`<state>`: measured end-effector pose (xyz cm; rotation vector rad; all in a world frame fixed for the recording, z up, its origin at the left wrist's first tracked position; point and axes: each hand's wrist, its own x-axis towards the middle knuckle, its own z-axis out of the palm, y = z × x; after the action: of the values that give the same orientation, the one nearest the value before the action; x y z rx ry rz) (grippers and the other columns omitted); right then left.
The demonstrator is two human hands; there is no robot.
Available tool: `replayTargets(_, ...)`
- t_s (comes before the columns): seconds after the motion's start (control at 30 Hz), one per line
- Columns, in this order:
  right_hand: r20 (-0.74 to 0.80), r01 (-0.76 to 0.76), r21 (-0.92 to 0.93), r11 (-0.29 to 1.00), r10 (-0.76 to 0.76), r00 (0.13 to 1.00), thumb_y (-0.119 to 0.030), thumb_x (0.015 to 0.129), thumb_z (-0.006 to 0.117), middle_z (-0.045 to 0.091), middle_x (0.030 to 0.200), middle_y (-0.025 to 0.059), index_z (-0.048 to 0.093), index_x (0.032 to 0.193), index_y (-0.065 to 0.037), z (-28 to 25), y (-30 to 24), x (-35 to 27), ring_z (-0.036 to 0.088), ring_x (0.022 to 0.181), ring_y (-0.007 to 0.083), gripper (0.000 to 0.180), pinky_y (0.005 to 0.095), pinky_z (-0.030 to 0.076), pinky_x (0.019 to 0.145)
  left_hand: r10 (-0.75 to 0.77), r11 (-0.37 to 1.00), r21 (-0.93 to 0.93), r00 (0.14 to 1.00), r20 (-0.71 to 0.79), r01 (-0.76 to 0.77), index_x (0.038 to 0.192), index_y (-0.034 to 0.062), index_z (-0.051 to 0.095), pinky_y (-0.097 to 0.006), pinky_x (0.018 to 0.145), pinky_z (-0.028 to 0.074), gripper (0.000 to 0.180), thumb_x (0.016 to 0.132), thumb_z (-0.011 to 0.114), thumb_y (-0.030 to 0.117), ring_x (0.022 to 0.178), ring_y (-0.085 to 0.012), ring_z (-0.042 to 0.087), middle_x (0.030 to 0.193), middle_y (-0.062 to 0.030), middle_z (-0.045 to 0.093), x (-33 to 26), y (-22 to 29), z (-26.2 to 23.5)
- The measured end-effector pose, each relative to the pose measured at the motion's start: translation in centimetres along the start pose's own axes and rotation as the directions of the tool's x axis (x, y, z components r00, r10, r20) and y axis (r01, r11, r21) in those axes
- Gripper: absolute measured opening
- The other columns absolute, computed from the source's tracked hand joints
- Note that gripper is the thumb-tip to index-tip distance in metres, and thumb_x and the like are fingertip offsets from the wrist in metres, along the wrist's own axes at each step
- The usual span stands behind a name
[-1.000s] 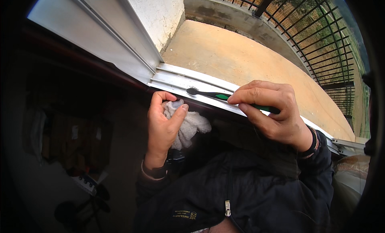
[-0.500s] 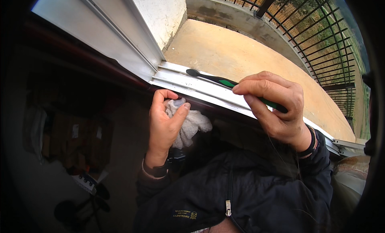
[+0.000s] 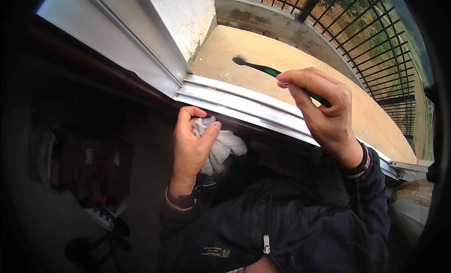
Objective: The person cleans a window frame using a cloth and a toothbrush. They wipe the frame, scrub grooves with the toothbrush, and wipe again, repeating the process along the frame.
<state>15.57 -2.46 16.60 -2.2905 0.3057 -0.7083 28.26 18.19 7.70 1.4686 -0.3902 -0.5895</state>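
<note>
My right hand (image 3: pixel 326 106) pinches a black and green toothbrush (image 3: pixel 263 69) by its handle. The brush points left, its dark bristles turned up, and its head appears over the tan ledge beyond the window track. A crumpled whitish cloth (image 3: pixel 221 146) hangs from my left hand (image 3: pixel 190 141), gripped between thumb and fingers. That hand is at the inner edge of the white sliding-window track (image 3: pixel 235 100), near its left corner. Small dark specks of dirt show along the grooves of the track.
A white window frame (image 3: pixel 127 33) rises at the left. Outside lies a tan ledge (image 3: pixel 282 56), bounded by a low concrete wall (image 3: pixel 253 14) and a black metal railing (image 3: pixel 376 52). Cardboard boxes (image 3: pixel 89 160) stand in the dim room at lower left.
My right hand has lifted the toothbrush up and away from the track, so its head is farther out and slightly to the right. The left hand and cloth have barely moved.
</note>
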Motion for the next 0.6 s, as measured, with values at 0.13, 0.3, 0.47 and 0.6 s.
replayTargets(0.13,0.295,0.005,0.208,0.978,-0.068,0.953,0.005,0.09,0.063,0.073,0.093,0.0138,0.071,0.103,0.003,0.1,-0.2,0.1,0.071,0.089,0.0219,0.015,0.0296,0.053,0.079,0.016,0.999,0.035,1.0,0.001,-0.016,0.105,0.002,0.05,-0.021,0.069,0.046,0.028,0.086,0.071,-0.001,0.08,-0.0055,0.052,0.092,-0.0045,0.059,0.0,0.0,0.0)
replayTargets(0.3,-0.066,0.099,0.032,0.995,-0.097,0.993,0.002,0.09,0.066,0.073,0.094,0.0164,0.071,0.107,0.002,0.6,-0.3,0.9,0.072,0.085,0.0239,0.019,0.0305,0.055,0.078,-0.001,1.0,0.017,1.0,0.008,0.001,0.105,0.0019,0.05,-0.022,0.07,0.046,0.029,0.086,0.072,-0.001,0.081,-0.0058,0.052,0.092,-0.0049,0.059,0.0,0.0,0.0)
replayTargets(0.47,0.353,0.024,0.019,1.0,-0.03,0.935,0.002,0.088,0.067,0.073,0.091,0.0172,0.071,0.107,0.005,0.8,-0.3,0.6,0.072,0.083,0.0227,0.019,0.0316,0.055,0.072,0.011,1.0,0.026,1.0,0.008,-0.011,0.105,0.0017,0.05,-0.022,0.071,0.046,0.029,0.086,0.072,0.0,0.081,-0.0061,0.053,0.092,-0.0052,0.059,0.0,-0.1,0.0)
replayTargets(0.6,0.034,0.055,-0.048,0.997,-0.054,0.998,0.001,0.087,0.068,0.073,0.085,0.0151,0.071,0.1,0.004,-0.2,-0.7,0.0,0.073,0.079,0.0227,0.014,0.0305,0.055,0.071,0.029,0.998,0.047,1.0,0.01,-0.029,0.106,0.0013,0.049,-0.022,0.071,0.046,0.03,0.086,0.072,0.0,0.081,-0.0065,0.053,0.093,-0.0058,0.06,-0.1,0.0,0.0)
